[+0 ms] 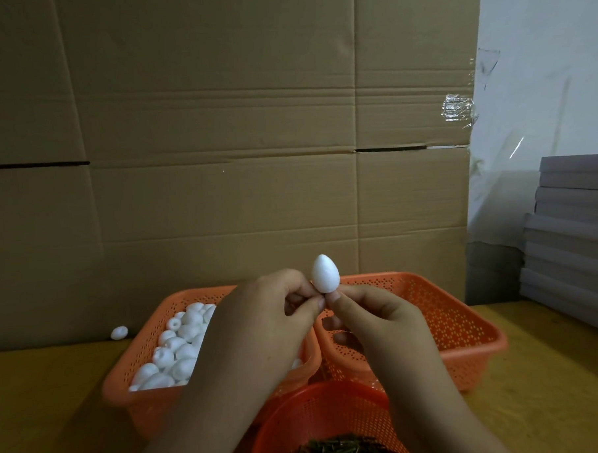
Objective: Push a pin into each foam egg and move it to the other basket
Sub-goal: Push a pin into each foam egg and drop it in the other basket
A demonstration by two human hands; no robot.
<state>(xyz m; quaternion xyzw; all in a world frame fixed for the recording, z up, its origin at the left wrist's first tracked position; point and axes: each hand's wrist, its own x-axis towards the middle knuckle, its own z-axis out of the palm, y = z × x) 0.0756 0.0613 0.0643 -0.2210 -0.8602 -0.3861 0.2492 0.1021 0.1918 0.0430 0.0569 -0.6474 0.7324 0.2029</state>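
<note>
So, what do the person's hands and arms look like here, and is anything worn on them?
Both the left hand and the right hand are bare: no gloves, rings, watch or bracelet can be seen. The forearms are also bare to the lower edge of the picture, with no sleeve in view. The fingernails look short and unpainted.

Left hand (260,317) and forearm cover the right part of the left basket (139,356) — eggs there hidden. Egg's (324,273) blunt end buried between fingers (335,298), pin not visible. Pin basket (299,418) cut by bottom edge; right basket's (466,321) floor partly behind right hand (377,322).
</note>
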